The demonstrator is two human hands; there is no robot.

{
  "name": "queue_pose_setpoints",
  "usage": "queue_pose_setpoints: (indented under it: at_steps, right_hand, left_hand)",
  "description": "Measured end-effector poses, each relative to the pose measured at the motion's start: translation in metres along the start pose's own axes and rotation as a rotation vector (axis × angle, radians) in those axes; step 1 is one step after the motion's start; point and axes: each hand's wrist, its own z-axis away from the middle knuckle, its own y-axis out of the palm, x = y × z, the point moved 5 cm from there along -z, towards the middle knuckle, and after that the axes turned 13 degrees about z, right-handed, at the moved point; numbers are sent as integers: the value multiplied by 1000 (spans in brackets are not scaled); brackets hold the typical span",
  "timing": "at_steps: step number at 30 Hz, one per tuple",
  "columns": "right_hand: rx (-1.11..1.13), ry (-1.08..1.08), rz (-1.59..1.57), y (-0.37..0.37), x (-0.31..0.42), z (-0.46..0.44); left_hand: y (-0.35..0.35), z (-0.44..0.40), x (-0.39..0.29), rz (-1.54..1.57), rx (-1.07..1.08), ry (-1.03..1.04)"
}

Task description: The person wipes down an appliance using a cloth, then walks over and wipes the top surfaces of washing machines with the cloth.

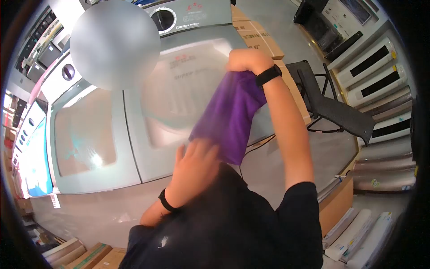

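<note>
A purple cloth [230, 114] hangs stretched above the translucent lid of a grey washing machine [183, 98]. My right hand [248, 60], with a black band on the wrist, is closed on the cloth's upper end. Beside the cloth's lower left edge is my left hand [195, 163], somewhat blurred, its fingers stretched out and apart. Whether those fingers touch the fabric I cannot tell. The cloth's lower end hangs close to my black shirt.
A second washing machine [85, 130] stands to the left. Cardboard boxes [257, 38] and a dark folding chair [331, 105] are at the right. A round grey blur covers the upper left. A cable [260, 145] runs down beside the machine.
</note>
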Motion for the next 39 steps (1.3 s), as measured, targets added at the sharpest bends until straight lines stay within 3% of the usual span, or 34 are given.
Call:
queue_pose_setpoints:
  at_steps: [7, 10, 11, 13, 14, 17, 22, 30, 39]
  right_hand:
    - [-6, -106, -15, 2, -9, -2]
    - [-116, -225, -33, 2, -13, 8]
    - [-164, -290, 101, 11, -15, 7]
    - [53, -348, -72, 17, -13, 22]
    - [108, -335, -9, 17, -8, 31]
    - [126, -280, 60, 26, -10, 37]
    - [40, -283, 72, 45, -35, -10]
    - [42, -372, 35, 34, -56, -92]
    - [121, -512, 231, -7, -4, -149]
  left_hand:
    - [3, -1, -5, 48, -57, -76]
    - [6, -4, -6, 17, -75, -128]
    - [7, -6, -9, -14, -70, -134]
    - [10, -10, -16, -65, -61, -151]
    - [13, -12, -20, -55, -58, -121]
    - [20, -23, -28, -38, -39, -53]
    - [40, -48, -42, -38, -11, -17]
    - [63, -96, -45, -134, -118, -164]
    - [65, -111, -29, -83, -208, -287]
